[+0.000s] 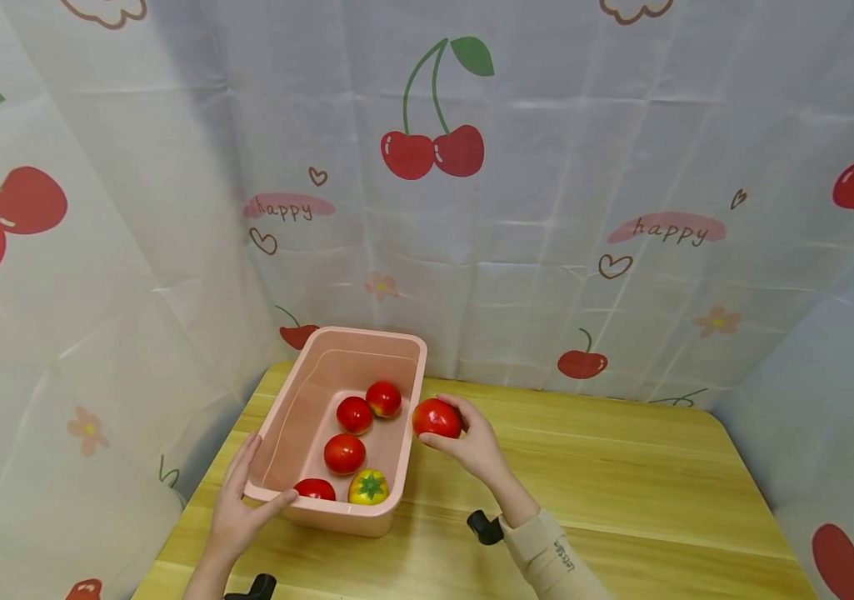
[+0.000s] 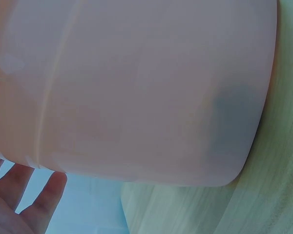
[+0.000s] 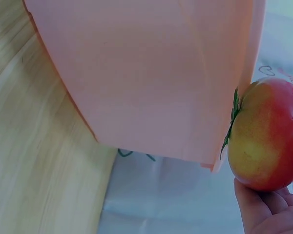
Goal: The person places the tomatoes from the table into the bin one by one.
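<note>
My right hand (image 1: pixel 475 442) holds a red tomato (image 1: pixel 437 418) between thumb and fingers, just outside the right rim of a pink bin (image 1: pixel 401 483). In the right wrist view, this tomato (image 3: pixel 268 136) shows a yellowish patch, and its green calyx faces the bin's wall. With fingers spread and fairly straight, my left hand (image 1: pixel 235 508) rests against the bin's near left corner. The left wrist view has its fingertips (image 2: pixel 56 183) touching the outer wall. Several red tomatoes (image 1: pixel 345 454) lie inside, along with a yellow one (image 1: pixel 369 487) topped by a green calyx. The near wall partly hides one red tomato (image 1: pixel 315 489).
The bin stands on the left part of a wooden table (image 1: pixel 621 483), whose surface extends to the right. A white curtain (image 1: pixel 516 275) printed with cherries hangs behind the table and at both sides. Black wrist mounts (image 1: pixel 484 527) sit beside the forearms.
</note>
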### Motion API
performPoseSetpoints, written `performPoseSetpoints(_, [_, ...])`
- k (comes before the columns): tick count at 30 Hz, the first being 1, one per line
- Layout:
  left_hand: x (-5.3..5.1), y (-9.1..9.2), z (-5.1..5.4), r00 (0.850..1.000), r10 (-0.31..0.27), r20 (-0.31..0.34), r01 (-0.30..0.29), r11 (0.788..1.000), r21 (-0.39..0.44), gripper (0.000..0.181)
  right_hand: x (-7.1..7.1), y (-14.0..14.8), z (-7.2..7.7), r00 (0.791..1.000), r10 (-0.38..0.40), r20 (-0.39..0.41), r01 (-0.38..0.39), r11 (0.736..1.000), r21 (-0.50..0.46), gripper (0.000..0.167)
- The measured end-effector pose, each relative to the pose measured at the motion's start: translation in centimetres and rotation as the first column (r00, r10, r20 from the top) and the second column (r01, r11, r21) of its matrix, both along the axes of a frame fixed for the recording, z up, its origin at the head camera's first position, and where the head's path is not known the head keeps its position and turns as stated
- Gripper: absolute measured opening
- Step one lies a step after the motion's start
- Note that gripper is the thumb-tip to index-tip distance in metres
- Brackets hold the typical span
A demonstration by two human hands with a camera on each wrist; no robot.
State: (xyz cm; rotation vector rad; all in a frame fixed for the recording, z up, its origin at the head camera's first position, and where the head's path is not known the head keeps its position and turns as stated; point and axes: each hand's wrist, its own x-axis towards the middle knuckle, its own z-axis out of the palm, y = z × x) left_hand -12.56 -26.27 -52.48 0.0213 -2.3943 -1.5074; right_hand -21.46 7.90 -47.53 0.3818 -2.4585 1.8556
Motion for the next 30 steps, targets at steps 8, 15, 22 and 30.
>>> performPoseSetpoints(8, [0.0, 0.0, 0.1, 1.000, -0.002, -0.003, 0.002, 1.000, 0.010, 0.095, 0.0, -0.5, 0.5, 0.999, 0.032, -0.002, -0.032, 0.999, -0.031, 0.061])
performPoseSetpoints(15, [0.3, 0.5, 1.3, 1.000, -0.007, 0.006, 0.007, 1.000, 0.013, 0.095, 0.2, -1.0, 1.0, 0.999, 0.044, 0.000, -0.044, 0.998, -0.034, 0.064])
performPoseSetpoints(22, [0.0, 0.0, 0.2, 1.000, -0.007, -0.004, 0.007, 1.000, 0.018, 0.095, 0.3, -1.5, 1.3, 0.998, 0.059, -0.012, -0.059, 0.997, -0.043, 0.067])
performPoseSetpoints(30, [-0.1, -0.1, 0.0, 1.000, -0.002, -0.004, 0.002, 1.000, 0.015, 0.095, 0.8, -2.6, 2.4, 0.994, 0.106, -0.002, -0.106, 0.994, -0.034, 0.062])
